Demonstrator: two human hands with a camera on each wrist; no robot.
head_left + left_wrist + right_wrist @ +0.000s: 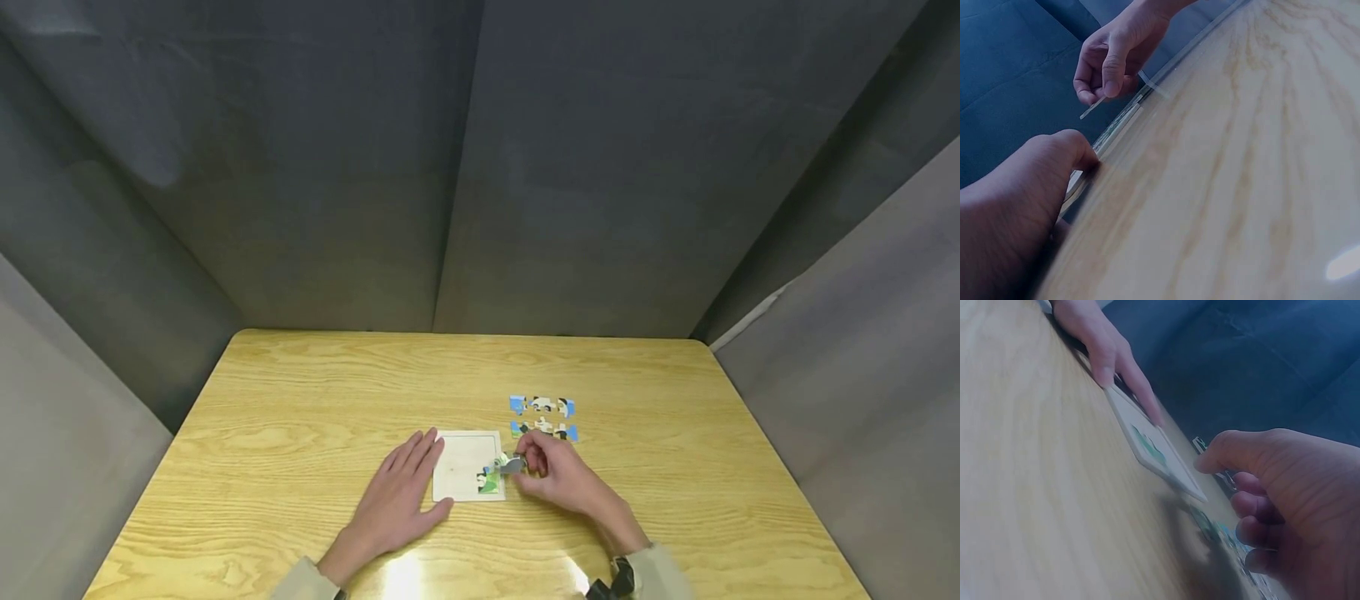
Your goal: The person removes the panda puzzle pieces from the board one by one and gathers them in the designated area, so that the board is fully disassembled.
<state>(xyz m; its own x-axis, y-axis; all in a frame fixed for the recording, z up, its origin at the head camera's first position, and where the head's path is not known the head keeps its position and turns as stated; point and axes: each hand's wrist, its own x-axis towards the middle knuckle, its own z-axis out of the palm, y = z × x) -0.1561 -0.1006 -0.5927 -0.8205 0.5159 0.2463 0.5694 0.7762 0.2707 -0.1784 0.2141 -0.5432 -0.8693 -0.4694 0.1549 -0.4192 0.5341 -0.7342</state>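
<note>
A square, pale wooden puzzle tray (456, 467) lies on the table. One green-and-white jigsaw piece (490, 483) sits in its lower right corner. My left hand (397, 500) rests at the tray's left side, fingers extended, with the thumb at the near corner. Over the tray's right edge, my right hand (562, 477) pinches a thin puzzle piece (512, 464) between thumb and fingers. That piece is tilted above the tray, its edge (1092, 107) showing in the left wrist view.
Several loose puzzle pieces (517, 406) in blue, white and black lie in two rows beyond my right hand, which partly covers the nearer row. The wooden table (337, 383) is bounded by dark grey curtains (337, 167) at the back and sides.
</note>
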